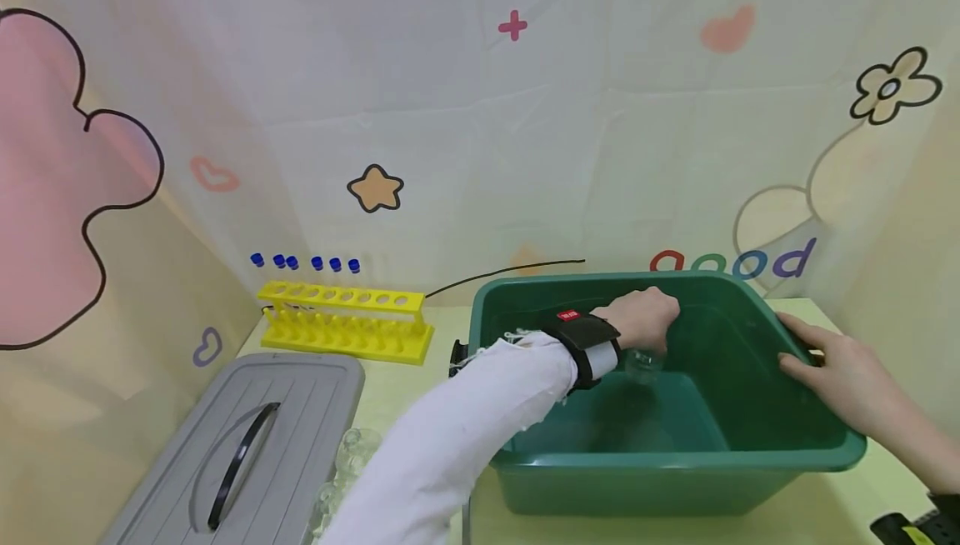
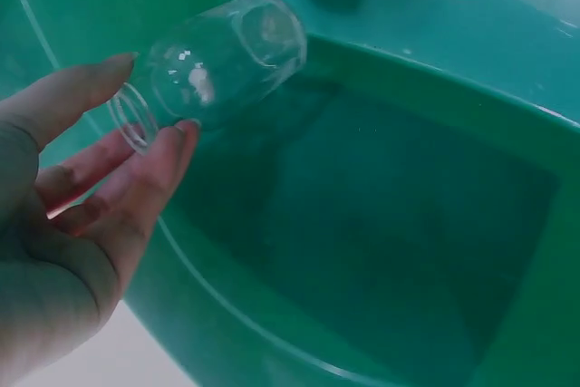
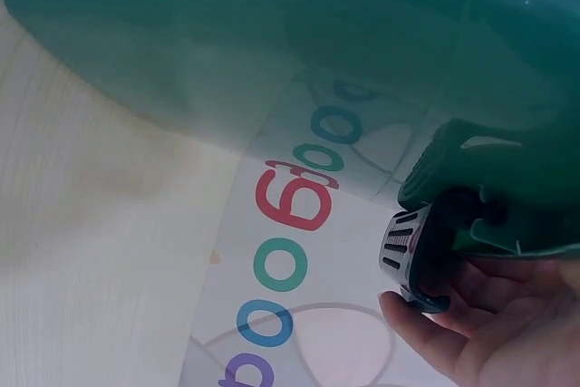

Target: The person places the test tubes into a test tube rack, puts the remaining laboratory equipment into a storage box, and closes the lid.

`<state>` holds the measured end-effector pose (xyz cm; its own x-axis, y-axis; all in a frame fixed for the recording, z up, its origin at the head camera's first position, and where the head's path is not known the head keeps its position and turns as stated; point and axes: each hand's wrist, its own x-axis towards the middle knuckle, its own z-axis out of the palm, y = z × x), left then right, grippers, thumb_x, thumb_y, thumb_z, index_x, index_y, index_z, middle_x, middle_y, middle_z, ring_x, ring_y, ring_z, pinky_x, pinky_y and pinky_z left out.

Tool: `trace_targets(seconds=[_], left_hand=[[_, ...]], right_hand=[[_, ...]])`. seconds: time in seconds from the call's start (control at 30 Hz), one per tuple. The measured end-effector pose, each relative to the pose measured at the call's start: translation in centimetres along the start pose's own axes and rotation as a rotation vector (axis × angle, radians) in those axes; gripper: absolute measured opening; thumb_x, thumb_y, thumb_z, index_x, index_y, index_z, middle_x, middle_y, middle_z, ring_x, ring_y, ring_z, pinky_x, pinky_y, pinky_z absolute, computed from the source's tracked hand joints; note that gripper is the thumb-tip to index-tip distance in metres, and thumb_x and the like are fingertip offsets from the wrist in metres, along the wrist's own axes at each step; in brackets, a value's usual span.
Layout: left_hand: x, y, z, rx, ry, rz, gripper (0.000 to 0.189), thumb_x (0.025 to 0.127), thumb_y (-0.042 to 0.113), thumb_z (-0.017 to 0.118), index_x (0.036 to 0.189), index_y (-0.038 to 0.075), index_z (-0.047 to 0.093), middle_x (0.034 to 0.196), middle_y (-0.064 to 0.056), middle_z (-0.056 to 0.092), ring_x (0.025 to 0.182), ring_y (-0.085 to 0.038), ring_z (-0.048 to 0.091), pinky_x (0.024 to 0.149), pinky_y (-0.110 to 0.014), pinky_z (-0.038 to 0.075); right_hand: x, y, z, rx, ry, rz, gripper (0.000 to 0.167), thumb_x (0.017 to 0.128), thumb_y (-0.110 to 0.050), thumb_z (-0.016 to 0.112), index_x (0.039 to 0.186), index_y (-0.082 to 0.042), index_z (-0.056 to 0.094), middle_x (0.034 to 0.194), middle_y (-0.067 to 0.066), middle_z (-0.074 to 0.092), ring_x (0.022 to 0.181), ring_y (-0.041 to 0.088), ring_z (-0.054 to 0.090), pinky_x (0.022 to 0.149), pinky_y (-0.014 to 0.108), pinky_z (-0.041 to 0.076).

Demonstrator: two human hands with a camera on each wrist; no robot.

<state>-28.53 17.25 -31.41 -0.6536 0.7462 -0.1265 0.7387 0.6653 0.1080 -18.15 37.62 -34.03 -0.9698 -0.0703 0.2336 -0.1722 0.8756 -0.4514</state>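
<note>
My left hand reaches down into a deep green plastic tub. In the left wrist view, its thumb and fingertips pinch a clear glass bottle around the mouth. The bottle lies tilted, its base pointing away from the palm toward the tub's inner wall. At the tub's right side, my right hand grips the rim, with the thumb on the inner side. A black and grey latch sits at the rim, right by the right hand's fingers in the right wrist view.
Left of the tub lies a grey lid with a black handle. Several clear glass bottles stand beside it, partly behind the white sleeve. A yellow test tube rack and several small blue caps are at the back left.
</note>
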Motion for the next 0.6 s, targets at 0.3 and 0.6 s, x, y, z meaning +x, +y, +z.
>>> trace_targets(seconds=[0.3,0.6], left_hand=[[2.3,1.4,1.8,-0.065,-0.025,0.026,0.010,0.084,0.009,0.063,0.081,0.015,0.056,0.073,0.005,0.043,0.057,-0.008,0.040,0.047,-0.021,0.027],[3.8,1.7,3.0,-0.012,0.007,0.064,0.011,0.083,0.013,0.067,0.083,0.016,0.057,0.076,0.008,0.050,0.065,-0.005,0.046,0.054,-0.018,0.035]], right_hand=[[-0.3,0.2,-0.2,-0.016,0.009,0.008,0.052,0.087,-0.007,0.058,0.127,0.016,0.034,0.109,0.045,0.040,0.083,0.054,0.052,0.062,0.054,0.044],[-0.1,0.0,0.0,-0.006,0.002,0.014,0.052,0.088,-0.009,0.057,0.127,0.016,0.034,0.109,0.045,0.040,0.084,0.055,0.051,0.061,0.053,0.044]])
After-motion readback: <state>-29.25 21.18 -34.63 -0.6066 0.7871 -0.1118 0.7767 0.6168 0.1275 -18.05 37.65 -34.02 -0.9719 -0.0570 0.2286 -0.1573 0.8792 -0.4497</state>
